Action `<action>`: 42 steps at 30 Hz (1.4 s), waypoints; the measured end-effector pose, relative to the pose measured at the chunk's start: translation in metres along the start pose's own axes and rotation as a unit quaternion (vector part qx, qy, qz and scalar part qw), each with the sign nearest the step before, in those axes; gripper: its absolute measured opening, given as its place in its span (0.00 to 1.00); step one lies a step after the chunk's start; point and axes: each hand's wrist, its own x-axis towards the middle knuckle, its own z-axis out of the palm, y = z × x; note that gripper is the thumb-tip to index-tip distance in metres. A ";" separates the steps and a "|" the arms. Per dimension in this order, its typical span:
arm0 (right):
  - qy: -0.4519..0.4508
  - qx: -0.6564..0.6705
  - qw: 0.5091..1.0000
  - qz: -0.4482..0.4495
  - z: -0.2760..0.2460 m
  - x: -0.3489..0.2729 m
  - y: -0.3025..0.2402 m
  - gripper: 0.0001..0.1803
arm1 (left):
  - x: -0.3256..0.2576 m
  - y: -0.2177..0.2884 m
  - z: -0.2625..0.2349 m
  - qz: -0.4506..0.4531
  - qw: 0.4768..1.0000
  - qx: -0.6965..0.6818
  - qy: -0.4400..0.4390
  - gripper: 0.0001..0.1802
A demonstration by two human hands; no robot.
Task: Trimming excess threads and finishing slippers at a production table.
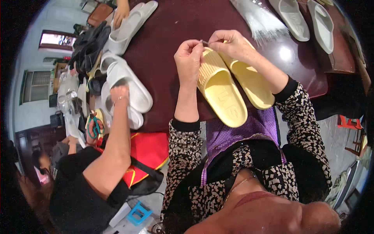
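Note:
A pair of yellow slide slippers lies on the dark red table in front of me, toes away. The left slipper [224, 93] has a ribbed strap; the right slipper [253, 84] sits beside it, its strap partly behind my right hand. Above the straps my two hands meet. My left hand [189, 60] is closed in a pinch at one end of a small dark strip [205, 43]. My right hand [233, 45] pinches its other end, fingers bent. What the strip is made of is too small to tell.
At my left a co-worker's hand [120, 93] reaches into a white slipper [134, 91]. Another person's hand [121, 16] touches a pale slipper at the far left. Clear plastic strips [260, 21] and grey slippers [292, 21] lie at the far right of the table [167, 23].

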 end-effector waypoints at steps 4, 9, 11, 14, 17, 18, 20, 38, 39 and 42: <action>0.036 -0.053 0.994 -0.084 -0.006 -0.004 0.011 0.05 | -0.003 -0.001 0.010 -0.025 0.999 0.020 -0.003 0.02; 0.047 -0.039 0.996 -0.060 -0.012 -0.018 0.001 0.04 | -0.011 -0.005 0.017 -0.053 0.998 -0.024 -0.011 0.02; 0.014 -0.004 0.999 -0.046 -0.005 -0.017 -0.008 0.04 | -0.015 0.000 0.006 -0.043 0.997 -0.050 -0.032 0.01; 0.021 -0.010 0.999 -0.047 -0.010 -0.020 -0.006 0.04 | -0.010 -0.008 0.004 -0.047 0.993 -0.087 -0.066 0.01; 0.020 -0.021 0.998 -0.058 -0.008 -0.017 -0.006 0.04 | -0.005 -0.009 0.001 -0.050 0.991 -0.099 -0.081 0.01; 0.020 -0.034 0.997 -0.066 -0.007 -0.016 -0.005 0.04 | -0.004 -0.009 0.001 -0.052 0.990 -0.101 -0.082 0.01; 0.020 -0.046 0.996 -0.074 -0.007 -0.015 -0.004 0.04 | -0.003 -0.009 0.000 -0.056 0.989 -0.105 -0.083 0.02; 0.005 -0.230 0.969 -0.095 -0.050 -0.056 -0.029 0.05 | 0.022 -0.024 -0.013 -0.007 0.999 -0.033 -0.016 0.03; -0.061 -0.215 0.971 -0.085 -0.049 -0.065 -0.026 0.06 | 0.024 -0.023 -0.014 -0.002 1.000 -0.029 -0.004 0.03; -0.122 -0.247 0.958 -0.076 -0.046 -0.079 -0.017 0.07 | 0.034 -0.031 0.001 -0.005 0.999 -0.032 -0.009 0.04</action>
